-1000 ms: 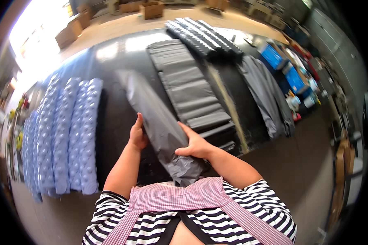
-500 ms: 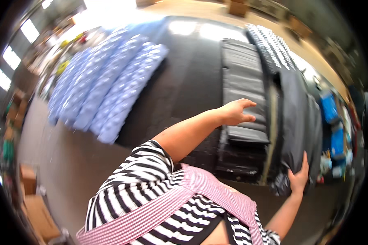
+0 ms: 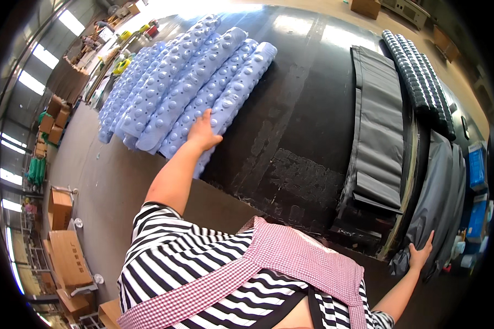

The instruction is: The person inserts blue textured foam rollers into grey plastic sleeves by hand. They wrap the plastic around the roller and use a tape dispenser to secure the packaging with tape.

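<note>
My left hand (image 3: 203, 131) reaches out to the left and lies with spread fingers on the nearest of several light-blue bumpy mats (image 3: 203, 77) that overlap on the black table (image 3: 302, 109). Far to the lower right, my right hand (image 3: 421, 255) presses flat, fingers apart, against the lower end of a grey sheet (image 3: 444, 186) that hangs over the table's right side. Neither hand is closed around anything.
A stack of dark grey folded pieces (image 3: 376, 126) lies along the table's right part, with dark studded mats (image 3: 417, 77) behind it. Blue crates (image 3: 476, 164) stand at the far right. Cardboard boxes (image 3: 60, 208) sit on the floor to the left.
My left hand has left the dark grey stack and swung left onto the light-blue mats. My right hand stays on the grey sheet at the right. My head has turned left.
</note>
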The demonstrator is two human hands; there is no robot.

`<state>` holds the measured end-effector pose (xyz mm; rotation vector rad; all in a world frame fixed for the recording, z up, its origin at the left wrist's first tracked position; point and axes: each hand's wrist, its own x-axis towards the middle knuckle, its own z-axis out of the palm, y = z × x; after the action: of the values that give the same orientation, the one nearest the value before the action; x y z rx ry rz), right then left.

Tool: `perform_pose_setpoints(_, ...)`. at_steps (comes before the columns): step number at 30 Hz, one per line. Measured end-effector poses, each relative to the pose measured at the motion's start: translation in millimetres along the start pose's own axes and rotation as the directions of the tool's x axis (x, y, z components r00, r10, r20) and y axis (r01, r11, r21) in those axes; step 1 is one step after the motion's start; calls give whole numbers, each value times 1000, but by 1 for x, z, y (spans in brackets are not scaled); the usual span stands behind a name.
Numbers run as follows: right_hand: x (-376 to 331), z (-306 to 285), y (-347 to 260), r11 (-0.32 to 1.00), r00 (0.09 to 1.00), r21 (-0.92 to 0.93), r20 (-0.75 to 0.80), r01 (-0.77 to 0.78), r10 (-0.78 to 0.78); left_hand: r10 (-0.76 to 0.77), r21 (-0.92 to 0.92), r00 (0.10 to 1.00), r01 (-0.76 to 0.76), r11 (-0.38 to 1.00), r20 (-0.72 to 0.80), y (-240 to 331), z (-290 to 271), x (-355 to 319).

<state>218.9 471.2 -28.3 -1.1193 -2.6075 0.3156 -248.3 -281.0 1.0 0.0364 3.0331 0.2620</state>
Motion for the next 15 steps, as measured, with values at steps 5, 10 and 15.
perform_pose_setpoints(5,11,-17,-139,972,870,-78,-434,223,-235,496,-847,791,500,-183,359,51,-2,-51)
perform_pose_setpoints(10,-62,22,-380,434,768,898,328,-72,-550,168,-975,979,76,207,112,108,32,-90)
perform_pose_setpoints(15,-98,115,-442,653,684,756,504,-54,-527,263,-825,945,13,565,195,132,51,-109)
